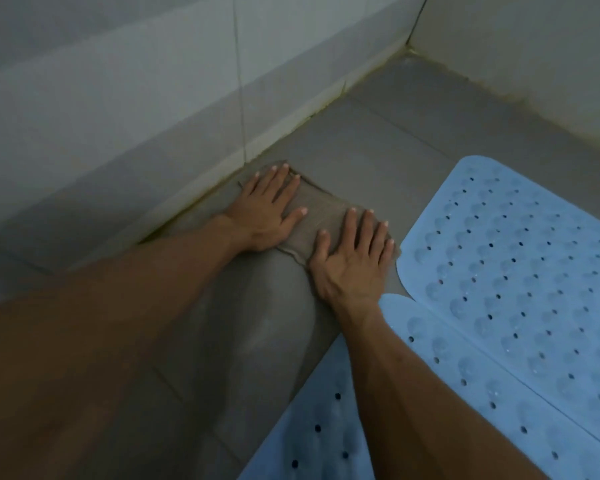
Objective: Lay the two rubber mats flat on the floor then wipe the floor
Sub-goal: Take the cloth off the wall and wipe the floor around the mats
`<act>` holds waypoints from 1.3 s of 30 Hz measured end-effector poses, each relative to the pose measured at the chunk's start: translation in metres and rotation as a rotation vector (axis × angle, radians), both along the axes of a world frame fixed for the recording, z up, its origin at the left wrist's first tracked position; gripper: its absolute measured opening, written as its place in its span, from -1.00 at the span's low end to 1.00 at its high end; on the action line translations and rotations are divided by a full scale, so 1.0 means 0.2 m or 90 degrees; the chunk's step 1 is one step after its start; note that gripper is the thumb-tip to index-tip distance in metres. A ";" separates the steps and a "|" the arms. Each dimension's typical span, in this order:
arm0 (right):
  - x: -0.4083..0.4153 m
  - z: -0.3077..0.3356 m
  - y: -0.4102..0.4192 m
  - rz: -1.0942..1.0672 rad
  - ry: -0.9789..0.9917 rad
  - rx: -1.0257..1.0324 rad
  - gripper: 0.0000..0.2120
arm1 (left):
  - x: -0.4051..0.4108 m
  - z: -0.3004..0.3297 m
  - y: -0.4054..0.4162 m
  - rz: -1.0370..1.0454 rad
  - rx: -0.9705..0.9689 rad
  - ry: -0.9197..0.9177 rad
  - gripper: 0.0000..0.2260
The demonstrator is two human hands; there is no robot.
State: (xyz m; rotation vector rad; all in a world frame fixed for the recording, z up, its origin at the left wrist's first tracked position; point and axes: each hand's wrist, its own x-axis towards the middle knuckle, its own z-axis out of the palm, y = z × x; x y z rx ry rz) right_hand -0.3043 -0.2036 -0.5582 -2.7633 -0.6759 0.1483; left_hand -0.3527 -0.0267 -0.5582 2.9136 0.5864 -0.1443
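Note:
Two pale blue rubber mats with holes and suction bumps lie flat side by side on the grey tiled floor (378,140): the far mat (520,258) at the right, the near mat (465,393) below it. A grey-brown cloth (321,211) is spread on the floor by the wall. My left hand (267,211) presses flat on the cloth's left end, fingers apart. My right hand (352,261) presses flat on its right end, just left of the mats' edge.
A tiled wall (136,98) runs along the left and meets a second wall (534,57) at the far corner, with yellowish grout at the base. A damp streak (257,323) marks the floor behind the cloth.

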 end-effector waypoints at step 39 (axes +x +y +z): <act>0.91 0.04 0.20 -0.001 0.076 0.021 -0.29 | 0.89 0.07 0.16 -0.032 0.020 0.033 -0.33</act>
